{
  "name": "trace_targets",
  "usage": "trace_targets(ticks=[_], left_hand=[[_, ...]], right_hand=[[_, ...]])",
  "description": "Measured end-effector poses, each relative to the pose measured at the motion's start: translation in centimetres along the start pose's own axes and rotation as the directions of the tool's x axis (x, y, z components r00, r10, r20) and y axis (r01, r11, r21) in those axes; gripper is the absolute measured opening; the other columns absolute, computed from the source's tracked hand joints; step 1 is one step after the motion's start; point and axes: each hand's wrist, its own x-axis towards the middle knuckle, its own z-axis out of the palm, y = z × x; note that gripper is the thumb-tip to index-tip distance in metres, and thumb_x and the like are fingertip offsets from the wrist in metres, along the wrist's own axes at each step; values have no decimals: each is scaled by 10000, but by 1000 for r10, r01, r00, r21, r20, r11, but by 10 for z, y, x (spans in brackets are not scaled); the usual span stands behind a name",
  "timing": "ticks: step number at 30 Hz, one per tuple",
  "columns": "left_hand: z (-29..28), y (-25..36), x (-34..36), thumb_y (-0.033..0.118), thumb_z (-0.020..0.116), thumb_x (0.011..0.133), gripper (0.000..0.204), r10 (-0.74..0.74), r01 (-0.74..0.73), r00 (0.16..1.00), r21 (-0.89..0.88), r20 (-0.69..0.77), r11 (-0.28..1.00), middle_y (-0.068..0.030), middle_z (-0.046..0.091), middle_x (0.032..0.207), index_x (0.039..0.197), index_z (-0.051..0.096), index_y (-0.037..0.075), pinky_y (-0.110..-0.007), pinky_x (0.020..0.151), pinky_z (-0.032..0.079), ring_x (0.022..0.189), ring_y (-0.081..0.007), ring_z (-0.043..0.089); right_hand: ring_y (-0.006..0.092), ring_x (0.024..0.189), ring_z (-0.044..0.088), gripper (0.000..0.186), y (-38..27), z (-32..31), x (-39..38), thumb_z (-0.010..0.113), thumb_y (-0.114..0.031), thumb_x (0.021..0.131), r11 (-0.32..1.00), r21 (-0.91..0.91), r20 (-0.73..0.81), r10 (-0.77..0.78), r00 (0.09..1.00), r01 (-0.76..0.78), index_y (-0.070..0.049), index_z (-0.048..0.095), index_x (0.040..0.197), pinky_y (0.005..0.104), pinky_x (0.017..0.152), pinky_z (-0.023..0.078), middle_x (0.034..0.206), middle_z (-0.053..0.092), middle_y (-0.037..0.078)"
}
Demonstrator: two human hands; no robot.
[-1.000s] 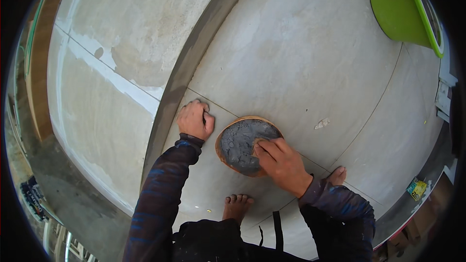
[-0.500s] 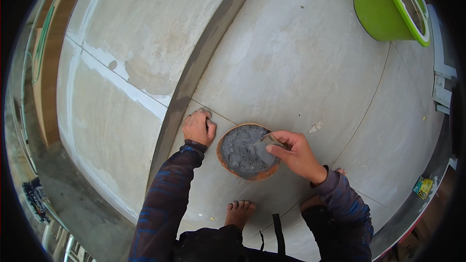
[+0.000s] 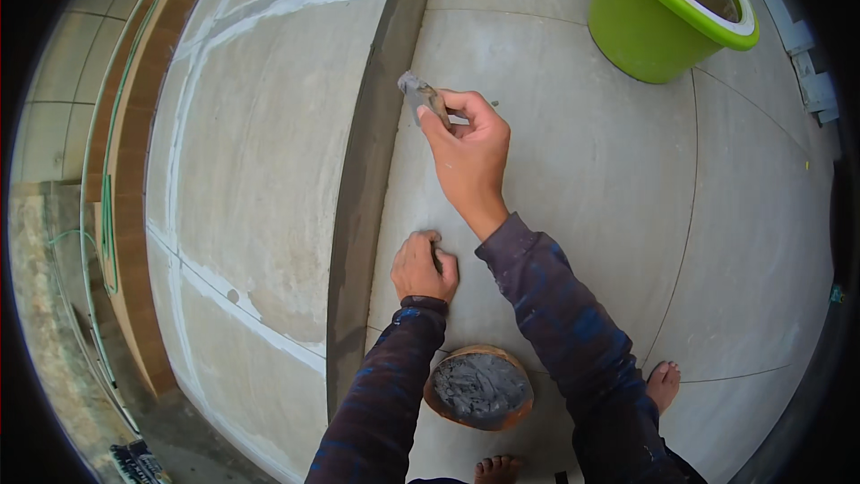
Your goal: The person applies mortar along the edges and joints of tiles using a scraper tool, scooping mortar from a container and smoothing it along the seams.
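Grey paste tips a small scraper, pinched between thumb and fingers of the right hand beside a long dark strip. Nearer the body, the left hand is curled; I cannot tell whether it holds anything. Behind both sits a brown bowl of grey paste, between the forearms. One green bucket stands well apart, ahead and right. Pale tiles cover the floor; white streaks line the joints leftward.
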Motion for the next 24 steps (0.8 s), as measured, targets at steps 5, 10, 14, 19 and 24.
trace_targets(ticks=[5, 10, 14, 19, 24], left_hand=[[1, 4, 8, 78, 637, 770, 242, 49, -48, 998, 30, -50, 998, -119, 632, 909, 1010, 605, 80, -471, 773, 521, 854, -360, 651], [-1, 7, 15, 94, 646, 755, 260, 58, -57, 998, 34, -20, 998, -120, 614, 884, 1012, 606, 75, -466, 757, 517, 831, -364, 640], [-3, 3, 18, 94, 648, 757, 266, 79, -78, 996, 18, -29, 997, -127, 612, 880, 1019, 609, 76, -464, 750, 515, 826, -363, 640], [-4, -5, 12, 96, 650, 763, 269, 54, -54, 998, 33, -10, 998, -124, 612, 878, 1029, 614, 82, -465, 748, 514, 821, -359, 640], [6, 9, 14, 109, 626, 773, 263, 37, -36, 999, -33, 5, 999, -140, 614, 904, 1031, 604, 61, -484, 746, 507, 822, -386, 634]], right_hand=[[227, 772, 680, 148, 42, 48, 53, 751, -27, 879, 984, -95, -154, -166, 974, 153, -9, 703, 1018, 361, 677, 545, 992, 743, 120], [304, 952, 672, 172, 58, 66, 63, 765, 0, 837, 871, -290, -118, -444, 888, 397, -13, 699, 995, 428, 836, 541, 1022, 752, 98], [203, 963, 710, 146, 65, 46, 29, 765, -3, 878, 755, -369, 112, -543, 833, 542, 5, 696, 1006, 337, 846, 555, 1070, 772, 102], [264, 936, 697, 189, 46, 35, 48, 759, 0, 880, 942, -177, -52, -298, 953, 285, -18, 690, 1055, 387, 841, 552, 1023, 745, 123], [299, 937, 700, 196, 40, 46, 112, 641, -5, 975, 902, -216, -19, -386, 922, 373, -16, 684, 1166, 399, 850, 552, 1063, 704, 166]])
